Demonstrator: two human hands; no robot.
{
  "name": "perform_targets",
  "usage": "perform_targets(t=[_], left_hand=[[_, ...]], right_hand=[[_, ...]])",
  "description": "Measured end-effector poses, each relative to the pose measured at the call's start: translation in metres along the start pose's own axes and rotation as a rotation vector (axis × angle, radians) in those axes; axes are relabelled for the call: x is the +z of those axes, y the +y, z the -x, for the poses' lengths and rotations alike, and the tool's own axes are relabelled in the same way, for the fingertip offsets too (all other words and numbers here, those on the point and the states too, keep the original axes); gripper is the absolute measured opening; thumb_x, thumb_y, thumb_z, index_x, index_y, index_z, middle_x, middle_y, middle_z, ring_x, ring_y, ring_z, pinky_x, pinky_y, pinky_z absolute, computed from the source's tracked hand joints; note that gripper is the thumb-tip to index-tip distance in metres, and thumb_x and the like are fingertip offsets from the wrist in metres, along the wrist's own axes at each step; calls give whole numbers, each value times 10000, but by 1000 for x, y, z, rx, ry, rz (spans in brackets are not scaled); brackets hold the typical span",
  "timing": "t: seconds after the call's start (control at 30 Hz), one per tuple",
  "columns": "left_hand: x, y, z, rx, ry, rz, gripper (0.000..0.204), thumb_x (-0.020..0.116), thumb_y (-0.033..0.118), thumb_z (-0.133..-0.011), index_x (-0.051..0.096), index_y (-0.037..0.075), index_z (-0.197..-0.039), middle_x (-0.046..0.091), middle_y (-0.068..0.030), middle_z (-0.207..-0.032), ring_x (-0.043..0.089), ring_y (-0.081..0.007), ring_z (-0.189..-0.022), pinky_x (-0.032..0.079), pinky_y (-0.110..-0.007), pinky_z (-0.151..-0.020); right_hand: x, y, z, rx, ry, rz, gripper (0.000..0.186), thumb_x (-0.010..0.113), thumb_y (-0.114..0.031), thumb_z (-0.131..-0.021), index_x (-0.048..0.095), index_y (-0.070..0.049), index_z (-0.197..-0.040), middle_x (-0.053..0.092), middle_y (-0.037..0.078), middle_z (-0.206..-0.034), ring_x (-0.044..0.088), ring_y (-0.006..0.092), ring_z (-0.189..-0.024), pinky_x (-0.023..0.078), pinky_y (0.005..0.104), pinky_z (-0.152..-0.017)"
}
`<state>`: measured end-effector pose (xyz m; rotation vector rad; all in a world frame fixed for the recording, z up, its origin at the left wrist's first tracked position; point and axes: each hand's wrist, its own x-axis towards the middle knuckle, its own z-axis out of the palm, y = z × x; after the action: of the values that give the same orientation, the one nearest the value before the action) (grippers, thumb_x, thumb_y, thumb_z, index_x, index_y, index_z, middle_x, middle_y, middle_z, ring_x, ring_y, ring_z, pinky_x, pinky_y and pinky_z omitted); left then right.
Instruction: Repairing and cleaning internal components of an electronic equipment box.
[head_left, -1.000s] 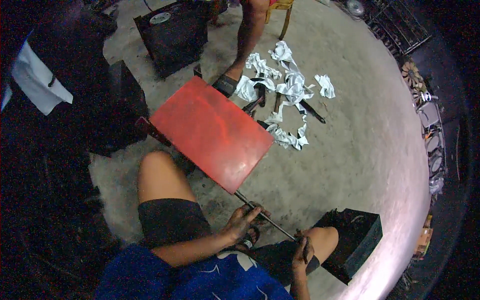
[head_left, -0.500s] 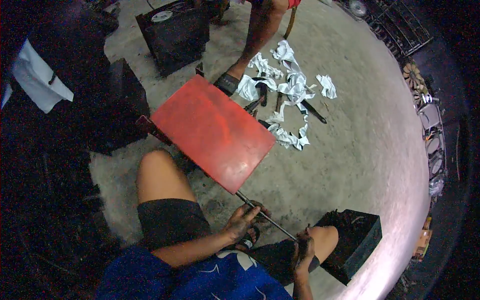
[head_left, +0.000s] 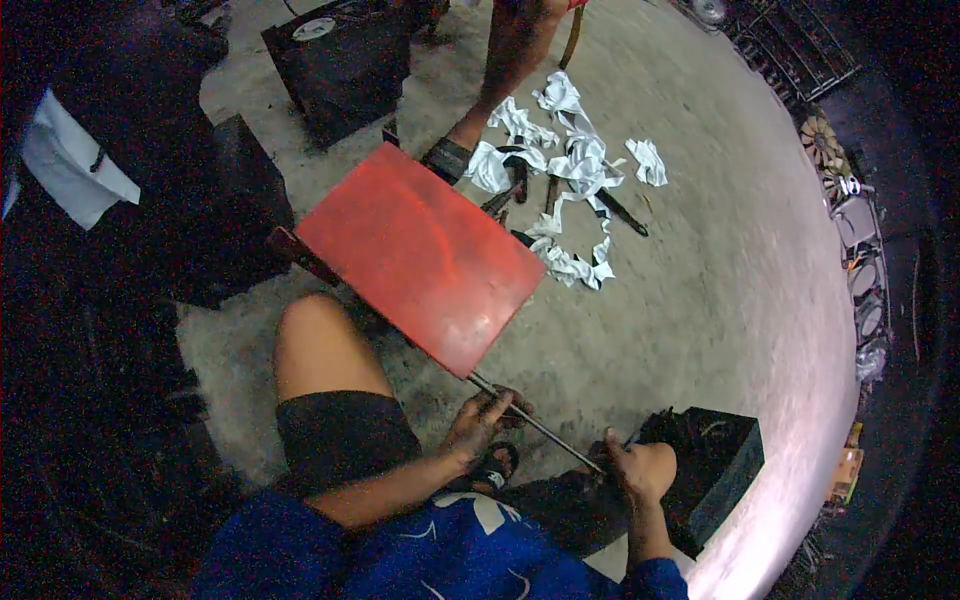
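A thin metal rod [head_left: 550, 432] slants from the near corner of a red rectangular stool top [head_left: 425, 255] down toward my right knee. My left hand [head_left: 480, 425] is closed round the rod just below that corner, thumb on top. At the rod's lower end is my right hand [head_left: 635, 468], its fingers bent about the rod and its thumb raised. The rod's upper end meets the corner of the red top; whether it runs beneath it is hidden. Dark smudges mark the red surface.
Torn white cloth strips [head_left: 585, 165] and dark tools [head_left: 625, 212] lie on the concrete floor. Another person's leg [head_left: 515, 75] stands beyond the red top. Dark boxes stand at the back left [head_left: 340, 75] and by my right knee [head_left: 725, 465]. Machine parts [head_left: 855, 225] line the right.
My right hand has turned and shifted slightly right and up at the rod's lower end, its thumb now raised. My left hand keeps its hold. The whole view has shifted slightly.
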<state>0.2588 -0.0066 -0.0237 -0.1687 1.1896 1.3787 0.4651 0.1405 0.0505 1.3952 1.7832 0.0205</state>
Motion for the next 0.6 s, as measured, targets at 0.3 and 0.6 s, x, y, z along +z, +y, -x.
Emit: perform_targets(t=[0.3, 0.6], left_hand=[[-13, -39, -27, 100, -184, 130, 312, 534, 302, -943, 580, 11, -1047, 626, -107, -1025, 621, -223, -944, 510, -353, -837], [-6, -19, -7, 234, 25, -143, 242, 544, 228, -941, 589, 7, -1030, 640, -112, -1006, 632, -224, -933, 541, -353, -796]], right_hand=[[106, 18, 12, -368, 69, -1655, 411, 511, -239, -910, 508, 35, -1216, 573, 107, -1158, 529, 252, -1075, 400, 361, -923], [228, 6, -24, -675, 636, -770, 558, 616, -115, -812, 437, -51, -1337, 510, 166, -1298, 485, 350, -1187, 410, 427, -983]])
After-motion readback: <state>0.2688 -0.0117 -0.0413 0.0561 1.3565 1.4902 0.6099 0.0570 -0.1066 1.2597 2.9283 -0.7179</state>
